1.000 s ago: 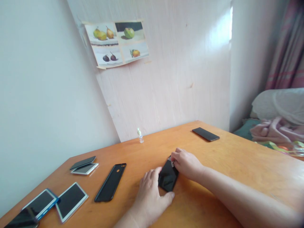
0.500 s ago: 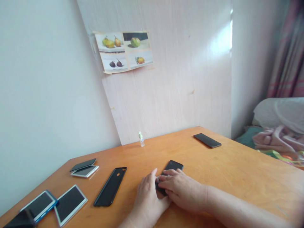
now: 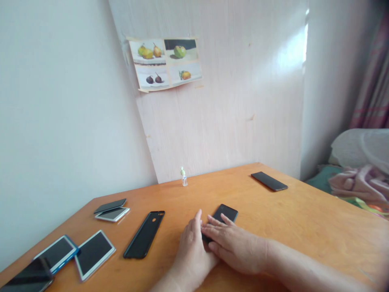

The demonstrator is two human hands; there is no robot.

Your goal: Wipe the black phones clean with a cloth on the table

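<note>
A black phone lies on the wooden table, partly covered by my hands. My left hand stands on edge at the phone's left side, its fingers along that edge and its thumb side toward the near end, bracing it. Across the phone's face lies my right hand, its fingers stretched out and slightly spread. Whether anything thin is under those fingers, I cannot tell. Left of my hands rests an empty black phone case with a round camera hole.
On the left lie a white-framed device, a blue-edged one, a dark one, and a white device with a dark slab leaning on it. A small pump bottle stands behind; another black phone lies far right.
My right fingers have flattened and spread over the phone; a small whitish bit near their tips no longer shows. My left fingers are straighter. The whole view has shifted slightly.
</note>
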